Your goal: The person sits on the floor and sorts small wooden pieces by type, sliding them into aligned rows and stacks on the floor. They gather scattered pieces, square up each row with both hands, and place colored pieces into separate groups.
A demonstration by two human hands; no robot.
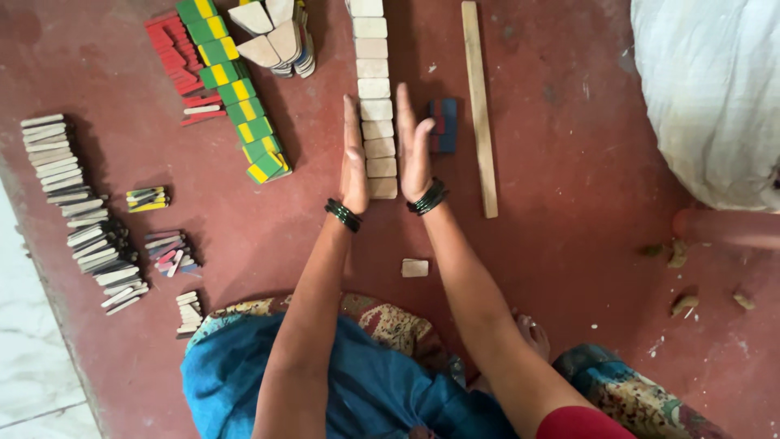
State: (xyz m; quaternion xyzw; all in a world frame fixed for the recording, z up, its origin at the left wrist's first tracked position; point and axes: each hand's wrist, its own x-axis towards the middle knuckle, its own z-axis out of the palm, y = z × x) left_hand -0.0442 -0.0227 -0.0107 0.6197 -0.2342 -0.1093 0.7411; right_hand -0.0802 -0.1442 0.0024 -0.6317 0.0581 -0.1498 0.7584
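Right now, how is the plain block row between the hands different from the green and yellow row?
The plain row is bare pale wood; the green row is painted green with yellow stripes. The plain row runs straight up the floor; the green row slants. The left hand and right hand flank the plain row with flat palms; nothing touches the green row. Both are lines of small flat blocks on the red floor.

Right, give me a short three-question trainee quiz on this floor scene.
1. True or false: both hands press flat against the sides of the column of plain wooden blocks.
2. Which lies right of that column? A) long wooden strip B) a metal tray C) a glass jar
3. Fill in: one single block lies apart, near the person's ____.

Key: 1 true: left hand and right hand flank it. 2 A. 3 knees.
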